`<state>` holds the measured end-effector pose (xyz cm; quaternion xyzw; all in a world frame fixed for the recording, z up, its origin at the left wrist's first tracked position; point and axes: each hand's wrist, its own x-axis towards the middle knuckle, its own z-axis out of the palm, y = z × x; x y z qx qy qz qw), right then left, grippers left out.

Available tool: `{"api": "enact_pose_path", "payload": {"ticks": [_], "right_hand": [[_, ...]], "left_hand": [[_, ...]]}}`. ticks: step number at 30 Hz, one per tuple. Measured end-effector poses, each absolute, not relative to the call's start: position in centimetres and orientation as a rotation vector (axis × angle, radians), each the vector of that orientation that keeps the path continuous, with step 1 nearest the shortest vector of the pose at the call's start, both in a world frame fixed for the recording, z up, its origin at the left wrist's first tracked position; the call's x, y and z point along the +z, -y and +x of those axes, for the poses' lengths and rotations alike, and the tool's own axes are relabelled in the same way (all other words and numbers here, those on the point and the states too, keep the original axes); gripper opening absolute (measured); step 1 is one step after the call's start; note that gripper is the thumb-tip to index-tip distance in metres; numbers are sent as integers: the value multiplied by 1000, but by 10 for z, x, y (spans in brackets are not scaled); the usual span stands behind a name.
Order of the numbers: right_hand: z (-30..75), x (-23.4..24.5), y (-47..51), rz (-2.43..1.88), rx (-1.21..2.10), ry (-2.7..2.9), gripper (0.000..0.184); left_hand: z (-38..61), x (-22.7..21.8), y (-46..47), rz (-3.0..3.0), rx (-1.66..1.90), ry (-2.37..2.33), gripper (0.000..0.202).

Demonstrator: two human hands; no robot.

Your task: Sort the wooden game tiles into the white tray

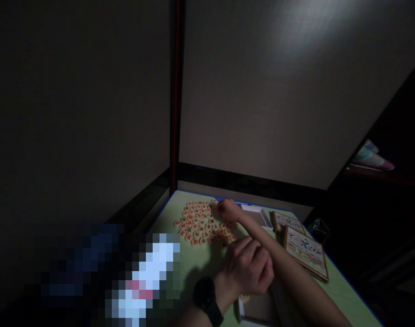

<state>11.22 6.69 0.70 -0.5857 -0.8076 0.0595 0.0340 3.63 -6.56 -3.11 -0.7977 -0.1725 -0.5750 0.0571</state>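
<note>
Several round wooden game pieces (pixel 200 222) with red and dark characters lie spread on a light green table (pixel 190 259). My right hand (pixel 228 210) reaches across to the far right edge of the pieces, fingers bent and resting on them; whether it grips one is hidden in the dim light. My left hand (pixel 250 268), with a dark watch on the wrist, hangs near me as a loose fist above a white box (pixel 258 311). What the fist holds, if anything, is hidden.
A white open box or lid (pixel 260 217) lies behind my right hand. Two wooden-framed boards (pixel 304 252) lie at the right. The table has a blue edge and stands in a wall corner. A pixelated patch covers the lower left. The room is dark.
</note>
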Motion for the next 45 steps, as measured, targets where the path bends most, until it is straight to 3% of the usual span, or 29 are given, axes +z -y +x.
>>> {"api": "enact_pose_path", "payload": {"ticks": [5,20,27,39,45], "right_hand": [[99,0,-54,-1764,157,2567,19],[83,1,-49,-1768,80,2597,22],[101,18,-84,-1791,107,2486,32],[79,3,-109,-1828,159,2604,18],[80,4,-106,-1798,79,2555,29]], "left_hand": [[38,-35,65,-2409,-1749,517,21],[37,-34,66,-2421,-1754,523,19],[36,-32,67,-2409,-1768,529,15],[36,-36,63,-2422,-1770,550,13],[33,-31,63,-2420,-1885,584,13]]}}
